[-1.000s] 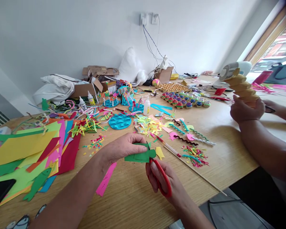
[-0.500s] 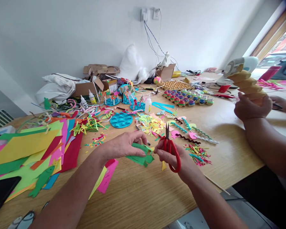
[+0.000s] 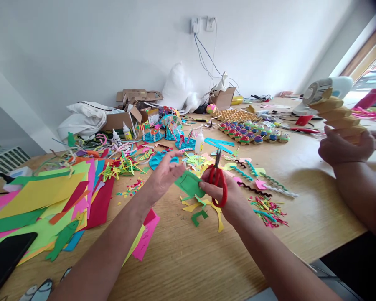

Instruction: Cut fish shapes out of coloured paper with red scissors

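Note:
My right hand (image 3: 233,202) grips a pair of red-handled scissors (image 3: 224,193), their dark blades pointing up and away. Between that hand's thumb and fingers is also the right edge of a green piece of paper (image 3: 189,184) with a faint outline drawn on it. My left hand (image 3: 159,182) is open just left of the green paper, fingers apart and holding nothing; whether a fingertip touches the paper's edge I cannot tell. Below on the table lie a small angular green scrap (image 3: 198,218) and curved yellow paper scraps (image 3: 220,219).
Coloured paper sheets (image 3: 34,192) and a phone (image 3: 9,263) lie at left. Glue bottles (image 3: 199,143), pipe cleaners (image 3: 253,189) and painted egg-carton cups (image 3: 249,133) are farther back. At right, another person's hand (image 3: 344,146) holds a stack of yellow-brown egg-carton pieces (image 3: 341,113).
My left hand has let go of the green paper and opened, shifting left and up. The paper is now held by my right hand, and a green scrap lies on the table below.

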Demonstrator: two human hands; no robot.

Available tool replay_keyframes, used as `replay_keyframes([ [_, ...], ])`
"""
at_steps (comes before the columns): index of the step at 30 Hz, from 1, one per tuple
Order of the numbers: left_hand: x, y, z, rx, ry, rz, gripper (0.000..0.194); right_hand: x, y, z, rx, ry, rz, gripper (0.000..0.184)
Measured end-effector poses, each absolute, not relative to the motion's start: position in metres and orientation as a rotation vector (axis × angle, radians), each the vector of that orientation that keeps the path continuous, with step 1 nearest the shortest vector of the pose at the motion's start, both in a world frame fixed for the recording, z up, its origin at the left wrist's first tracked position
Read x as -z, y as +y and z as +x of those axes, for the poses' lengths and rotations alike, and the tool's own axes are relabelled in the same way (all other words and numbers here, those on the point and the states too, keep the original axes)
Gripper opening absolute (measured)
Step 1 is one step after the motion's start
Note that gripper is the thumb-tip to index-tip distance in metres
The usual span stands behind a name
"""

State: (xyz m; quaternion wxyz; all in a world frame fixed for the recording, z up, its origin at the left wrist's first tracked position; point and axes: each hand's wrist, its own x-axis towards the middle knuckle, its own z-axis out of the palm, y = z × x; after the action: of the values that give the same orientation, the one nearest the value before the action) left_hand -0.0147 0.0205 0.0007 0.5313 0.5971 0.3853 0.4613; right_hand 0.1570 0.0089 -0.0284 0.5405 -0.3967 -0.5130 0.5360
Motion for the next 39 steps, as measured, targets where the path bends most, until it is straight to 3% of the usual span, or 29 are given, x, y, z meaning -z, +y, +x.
replay_keyframes([
  [3, 0.004, 0.022, -0.011, -1.311, 0.884, 1.278, 0.038, 0.029, 0.013, 0.151, -1.195, -1.041, -0.877, 0.02],
  [12, 0.014, 0.021, 0.005, -1.182, 0.972, 1.401, 0.011, 0.031, 0.015, 0.132, -1.282, -1.002, -0.801, 0.02],
  [29, 0.015, 0.022, 0.001, -0.993, 1.035, 1.454, 0.011, 0.04, 0.014, 0.139, -1.234, -1.111, -0.899, 0.02],
  [33, 0.009, 0.019, -0.001, -1.116, 0.995, 1.337, 0.008, 0.036, 0.009, 0.141, -1.272, -1.277, -0.952, 0.02],
  [39, -0.001, 0.013, -0.003, -1.339, 0.833, 1.041, 0.015, 0.034, -0.009, 0.141, -1.351, -1.56, -1.122, 0.036],
])
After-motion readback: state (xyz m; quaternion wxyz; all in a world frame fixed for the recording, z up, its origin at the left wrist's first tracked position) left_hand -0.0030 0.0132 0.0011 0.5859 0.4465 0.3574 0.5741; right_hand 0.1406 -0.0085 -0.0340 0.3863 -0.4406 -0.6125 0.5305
